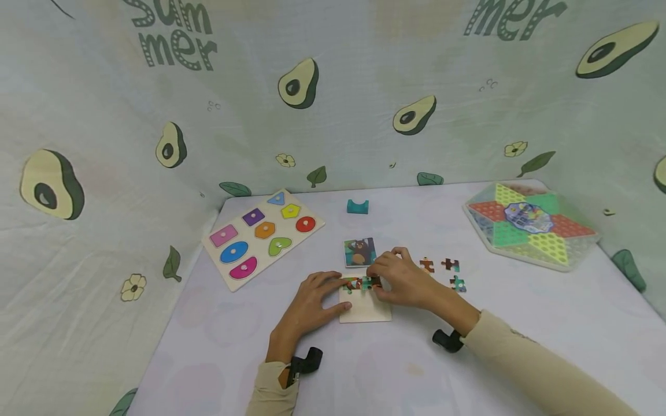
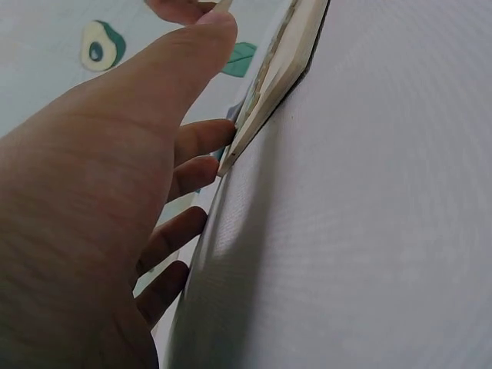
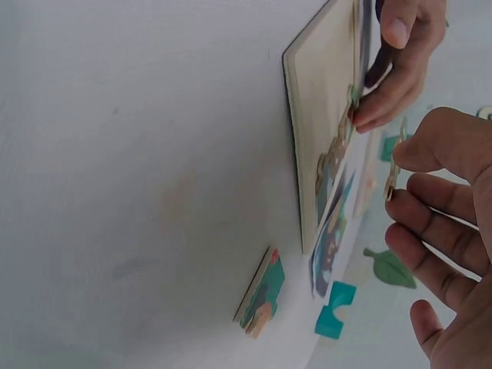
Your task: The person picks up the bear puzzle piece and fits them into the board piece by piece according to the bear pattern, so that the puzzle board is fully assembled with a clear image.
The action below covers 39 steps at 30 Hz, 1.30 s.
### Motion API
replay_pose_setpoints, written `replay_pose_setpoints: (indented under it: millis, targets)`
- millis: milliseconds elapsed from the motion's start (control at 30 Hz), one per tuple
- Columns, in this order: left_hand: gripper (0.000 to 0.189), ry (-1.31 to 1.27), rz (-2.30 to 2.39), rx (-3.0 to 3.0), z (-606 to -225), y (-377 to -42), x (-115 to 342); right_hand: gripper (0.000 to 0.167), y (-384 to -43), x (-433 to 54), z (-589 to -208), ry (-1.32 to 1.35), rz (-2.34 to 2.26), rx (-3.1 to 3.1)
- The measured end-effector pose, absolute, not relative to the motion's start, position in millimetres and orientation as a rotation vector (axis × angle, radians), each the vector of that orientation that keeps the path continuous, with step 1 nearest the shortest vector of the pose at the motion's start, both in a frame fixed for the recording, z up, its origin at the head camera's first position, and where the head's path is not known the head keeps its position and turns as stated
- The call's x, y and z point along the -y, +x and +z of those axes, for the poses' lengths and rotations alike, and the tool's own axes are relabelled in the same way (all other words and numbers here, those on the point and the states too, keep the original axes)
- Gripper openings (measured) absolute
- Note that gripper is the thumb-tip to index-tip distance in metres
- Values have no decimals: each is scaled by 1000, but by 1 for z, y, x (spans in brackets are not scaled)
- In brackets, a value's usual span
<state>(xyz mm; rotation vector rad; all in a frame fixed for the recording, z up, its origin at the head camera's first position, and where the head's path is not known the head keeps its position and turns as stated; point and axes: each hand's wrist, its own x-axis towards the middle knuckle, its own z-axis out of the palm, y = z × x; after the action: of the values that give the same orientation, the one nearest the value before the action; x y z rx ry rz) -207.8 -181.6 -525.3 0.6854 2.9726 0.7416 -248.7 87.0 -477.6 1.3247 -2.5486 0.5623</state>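
Note:
A square wooden puzzle tray (image 1: 366,312) lies in front of me, with several joined jigsaw pieces (image 1: 355,283) along its far edge. My right hand (image 1: 403,281) is over the tray's far right corner. Between its thumb and index finger it pinches a small jigsaw piece (image 3: 397,160), seen edge-on above the tray in the right wrist view. At the tray's left side is my left hand (image 1: 311,301), its fingers loosely spread; the index fingertip touches the placed pieces and the thumb lies at the left edge. A bear picture card (image 1: 360,252) sits just beyond the tray.
Loose jigsaw pieces lie right of my right hand, including a brown one (image 1: 426,264) and a teal one (image 1: 458,283). A shape board (image 1: 270,263) is at the left, a star-patterned game board (image 1: 520,222) at the right. A teal notched block (image 1: 358,208) stands at the back.

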Motion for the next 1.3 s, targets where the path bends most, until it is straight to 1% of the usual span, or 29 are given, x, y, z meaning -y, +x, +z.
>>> replay_pose_setpoints:
  millis: [267, 1067, 1300]
  targets:
    - [58, 694, 745, -2979, -525, -206, 181, 21, -247, -77, -484, 1381, 599, 2514]
    - [61, 677, 721, -2965, -525, -207, 181, 26, -244, -51, -496, 1398, 517, 2587]
    - [61, 695, 718, -2966, -523, -208, 181, 22, -243, -47, -501, 1391, 461, 2616]
